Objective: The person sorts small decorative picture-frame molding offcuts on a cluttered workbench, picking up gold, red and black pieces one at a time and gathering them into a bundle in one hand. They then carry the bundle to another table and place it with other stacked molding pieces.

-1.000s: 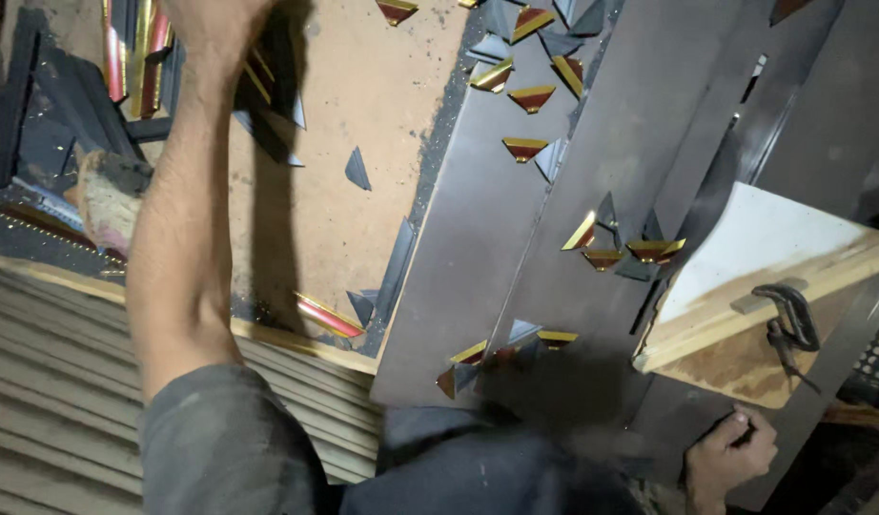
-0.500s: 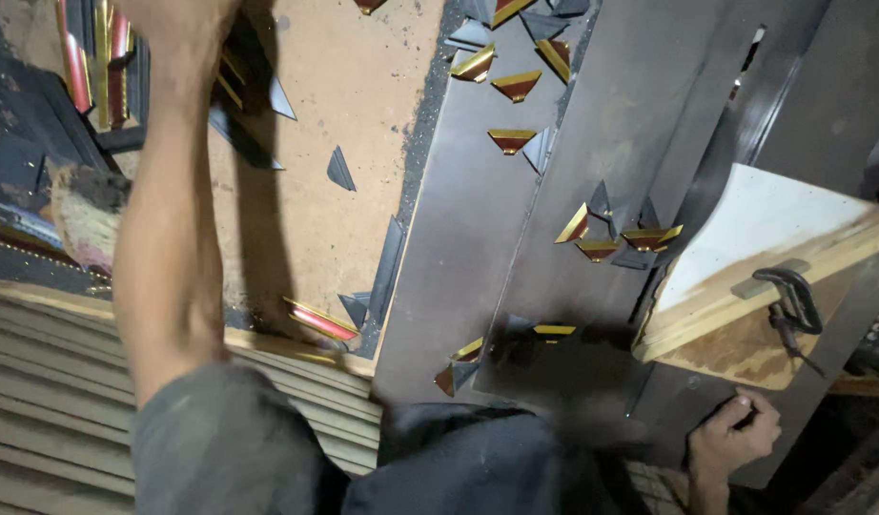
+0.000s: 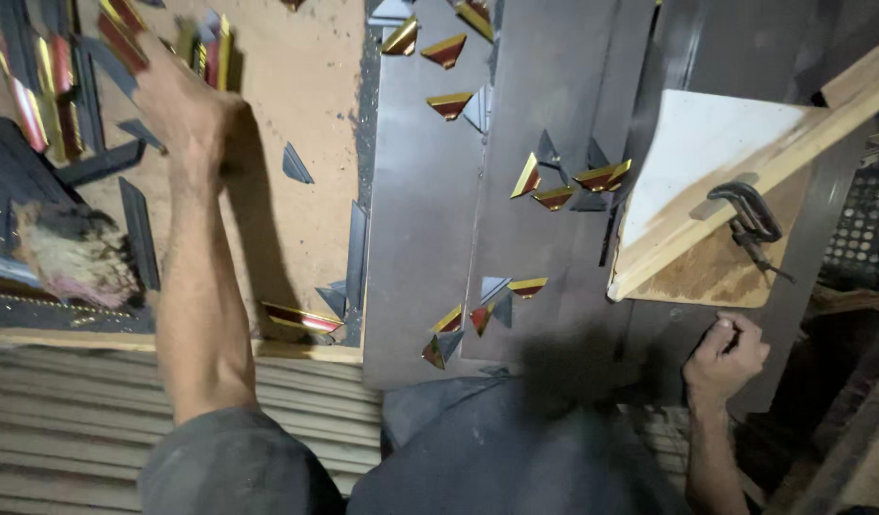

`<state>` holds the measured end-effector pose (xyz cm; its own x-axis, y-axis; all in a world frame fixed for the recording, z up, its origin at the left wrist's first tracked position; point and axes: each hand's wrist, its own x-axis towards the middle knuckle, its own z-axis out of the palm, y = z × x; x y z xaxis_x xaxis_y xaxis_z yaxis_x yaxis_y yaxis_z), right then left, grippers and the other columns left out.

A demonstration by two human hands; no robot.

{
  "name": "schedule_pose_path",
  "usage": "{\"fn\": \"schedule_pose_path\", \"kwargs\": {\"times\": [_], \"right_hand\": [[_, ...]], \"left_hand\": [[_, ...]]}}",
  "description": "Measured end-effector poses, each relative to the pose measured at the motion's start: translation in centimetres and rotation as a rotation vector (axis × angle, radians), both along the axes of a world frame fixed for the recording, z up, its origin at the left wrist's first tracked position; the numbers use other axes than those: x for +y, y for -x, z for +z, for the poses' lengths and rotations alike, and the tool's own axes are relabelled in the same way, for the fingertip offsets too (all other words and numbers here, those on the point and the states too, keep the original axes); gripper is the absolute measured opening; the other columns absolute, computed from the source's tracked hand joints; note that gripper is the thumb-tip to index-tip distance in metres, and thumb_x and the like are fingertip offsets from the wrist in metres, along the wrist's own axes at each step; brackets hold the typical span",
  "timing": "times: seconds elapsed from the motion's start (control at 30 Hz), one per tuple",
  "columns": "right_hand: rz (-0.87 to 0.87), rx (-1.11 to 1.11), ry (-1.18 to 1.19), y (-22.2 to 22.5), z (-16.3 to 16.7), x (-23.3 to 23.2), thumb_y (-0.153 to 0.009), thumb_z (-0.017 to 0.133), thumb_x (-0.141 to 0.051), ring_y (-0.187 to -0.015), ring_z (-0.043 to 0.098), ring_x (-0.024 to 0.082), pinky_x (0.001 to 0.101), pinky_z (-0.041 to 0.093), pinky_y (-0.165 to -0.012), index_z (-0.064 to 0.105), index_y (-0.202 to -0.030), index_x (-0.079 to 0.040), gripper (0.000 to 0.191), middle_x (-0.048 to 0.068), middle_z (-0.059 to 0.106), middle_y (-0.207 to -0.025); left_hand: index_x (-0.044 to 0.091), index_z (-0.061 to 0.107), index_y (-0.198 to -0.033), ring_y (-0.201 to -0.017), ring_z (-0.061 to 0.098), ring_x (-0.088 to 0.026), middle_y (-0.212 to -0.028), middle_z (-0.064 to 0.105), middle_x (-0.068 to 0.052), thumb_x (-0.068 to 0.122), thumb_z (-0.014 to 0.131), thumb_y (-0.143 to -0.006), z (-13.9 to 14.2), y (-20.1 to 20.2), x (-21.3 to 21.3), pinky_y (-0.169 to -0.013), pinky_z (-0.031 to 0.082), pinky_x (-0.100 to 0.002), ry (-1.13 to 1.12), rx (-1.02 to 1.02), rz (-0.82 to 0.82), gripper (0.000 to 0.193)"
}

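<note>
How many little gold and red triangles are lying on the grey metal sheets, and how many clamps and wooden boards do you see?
Gold and red triangles on the metal sheets: about 11, some cut off at the top edge
Clamps: 1
Wooden boards: 1
Total: about 13

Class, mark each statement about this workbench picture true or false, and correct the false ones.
1. The left hand reaches toward the red-and-gold moulding strips at the far left. True.
2. The right hand lies flat and open on the white board. False: it is curled at the near edge of the grey metal sheet.
3. A black metal clamp sits on the wooden-edged white board. True.
4. The small gold-and-red triangular offcuts are stacked in one pile. False: they lie scattered.
</note>
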<state>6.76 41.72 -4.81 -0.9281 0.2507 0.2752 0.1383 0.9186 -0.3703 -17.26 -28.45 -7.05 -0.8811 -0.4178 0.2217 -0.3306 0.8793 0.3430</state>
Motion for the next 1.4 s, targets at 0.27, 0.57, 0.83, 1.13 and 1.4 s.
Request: {"fn": "schedule_pose_path", "kwargs": {"times": [0.27, 0.57, 0.83, 1.13, 1.4], "right_hand": [[0.013, -0.025, -0.028, -0.7, -0.4, 1.0, -0.118, 0.060, -0.009, -0.082, 0.047, 0.033, 0.0470, 0.040, -0.084, 0.069, -0.116, -0.002, 0.011, 0.015, 0.061, -0.093], [-0.005, 0.015, 0.018, -1.0, -0.8, 1.7, -0.110, 0.061, -0.008, -0.087, 0.052, 0.032, 0.0443, 0.042, -0.083, 0.070, -0.115, -0.005, 0.010, 0.012, 0.062, -0.091], [0.043, 0.069, 0.042, -1.3, -0.5, 2.5, -0.107, 0.067, -0.012, -0.078, 0.058, 0.027, 0.0411, 0.040, -0.085, 0.070, -0.114, -0.008, 0.009, 0.008, 0.064, -0.088], [0.077, 0.046, 0.066, -1.3, 0.4, 2.6, -0.102, 0.071, -0.008, -0.072, 0.055, 0.023, 0.0410, 0.038, -0.079, 0.069, -0.111, -0.008, 0.009, 0.002, 0.054, -0.072], [0.092, 0.061, 0.059, -1.4, 0.5, 2.7, -0.101, 0.072, -0.008, -0.071, 0.055, 0.023, 0.0413, 0.037, -0.077, 0.069, -0.112, -0.008, 0.011, 0.001, 0.051, -0.070]], "left_hand": [[0.001, 0.059, -0.119, -0.080, 0.075, -0.019, -0.098, 0.075, -0.011, 0.004, 0.084, -0.069, 6.7, -9.6, 12.9, -0.070, 0.064, -0.036, -1.102, -0.278, -0.002, 0.057], [-0.003, 0.032, -0.146, -0.125, 0.061, -0.026, -0.137, 0.059, -0.019, 0.027, 0.084, -0.084, 3.8, -15.5, 21.6, -0.109, 0.046, -0.037, -1.040, -0.125, -0.127, 0.086], [-0.005, 0.055, -0.152, -0.075, 0.054, -0.028, -0.107, 0.067, -0.024, -0.004, 0.048, -0.098, 4.4, -18.1, 18.2, -0.059, 0.042, -0.039, -1.145, -0.090, 0.015, 0.054], [-0.001, 0.070, -0.128, -0.096, 0.074, -0.019, -0.111, 0.077, -0.014, 0.011, 0.073, -0.100, 9.8, -15.9, 26.7, -0.084, 0.058, -0.031, -0.738, -0.160, -0.585, 0.031], [0.009, 0.080, -0.110, -0.085, 0.074, -0.017, -0.098, 0.080, -0.006, 0.025, 0.081, -0.084, 6.7, -3.7, 33.3, -0.079, 0.059, -0.035, -0.510, -0.841, -1.157, 0.031]]}}
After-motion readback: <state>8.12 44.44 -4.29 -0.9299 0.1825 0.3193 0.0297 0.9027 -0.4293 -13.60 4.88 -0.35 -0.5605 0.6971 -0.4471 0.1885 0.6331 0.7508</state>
